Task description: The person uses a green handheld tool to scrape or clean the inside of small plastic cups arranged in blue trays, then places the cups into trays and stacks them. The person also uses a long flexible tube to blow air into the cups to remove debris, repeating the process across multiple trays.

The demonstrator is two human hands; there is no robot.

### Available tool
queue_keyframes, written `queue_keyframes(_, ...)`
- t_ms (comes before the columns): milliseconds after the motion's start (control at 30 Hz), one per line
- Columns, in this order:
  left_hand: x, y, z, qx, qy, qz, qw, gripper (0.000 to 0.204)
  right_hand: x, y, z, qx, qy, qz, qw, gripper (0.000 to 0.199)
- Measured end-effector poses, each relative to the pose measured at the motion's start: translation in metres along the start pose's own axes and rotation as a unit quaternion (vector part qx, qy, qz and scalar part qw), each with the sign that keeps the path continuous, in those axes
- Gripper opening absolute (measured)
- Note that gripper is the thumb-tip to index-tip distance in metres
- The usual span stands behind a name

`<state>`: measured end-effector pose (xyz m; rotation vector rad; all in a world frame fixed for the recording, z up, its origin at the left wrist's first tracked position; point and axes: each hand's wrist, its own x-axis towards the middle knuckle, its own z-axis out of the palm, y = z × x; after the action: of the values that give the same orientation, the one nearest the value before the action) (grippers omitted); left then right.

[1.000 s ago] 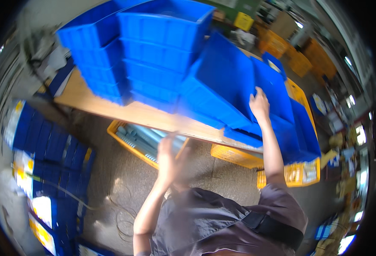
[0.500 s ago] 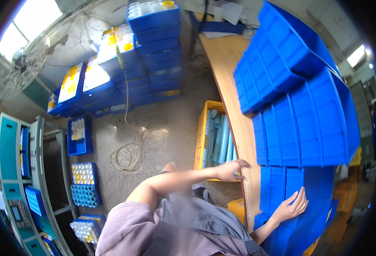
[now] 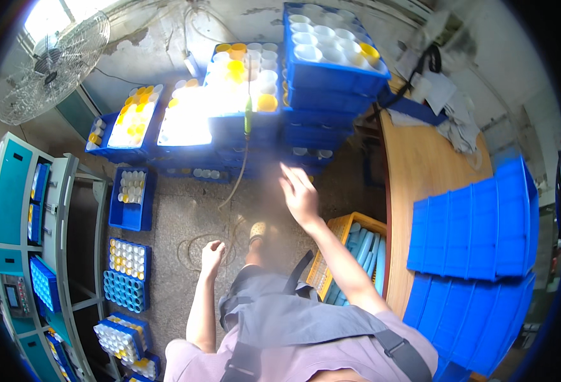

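Over the floor at the centre, my right hand (image 3: pixel 301 198) is raised with its fingers stretched out and nothing in them. Beyond it stands a tall stack of blue crates (image 3: pixel 331 86) holding white and yellow cylindrical pieces. My left hand (image 3: pixel 212 256) hangs lower and further left, above a coiled hose (image 3: pixel 188 249); its fingers are curled in and no object shows in them. Neither hand touches anything. Empty-looking blue crates (image 3: pixel 468 223) lie stacked on their sides on the right, by the wooden table.
The wooden table (image 3: pixel 401 223) runs along my right, with a yellow crate (image 3: pixel 324 258) of light-blue tubes beside it. More filled blue crates (image 3: pixel 127 219) stand on the floor at left, near a teal and white machine (image 3: pixel 13 210). A fan (image 3: pixel 54 67) stands far left.
My right hand has left the blue crate and swung forward over the floor. My left hand has drawn back left from the table edge. The view has turned away from the stacked crates.
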<state>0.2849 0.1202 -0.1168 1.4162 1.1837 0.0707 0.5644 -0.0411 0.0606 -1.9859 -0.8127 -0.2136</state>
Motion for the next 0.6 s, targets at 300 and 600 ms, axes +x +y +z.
queue_keyframes(300,0.045,0.070,0.002,-0.078,0.021,0.016,0.997,0.037,0.180,0.043,0.171,-0.175,0.007,-0.016,0.984,0.040)
queue_keyframes(600,0.049,0.252,0.051,-0.188,0.014,0.106,0.976,0.032,0.147,0.028,0.040,0.328,-0.001,0.042,0.944,0.024)
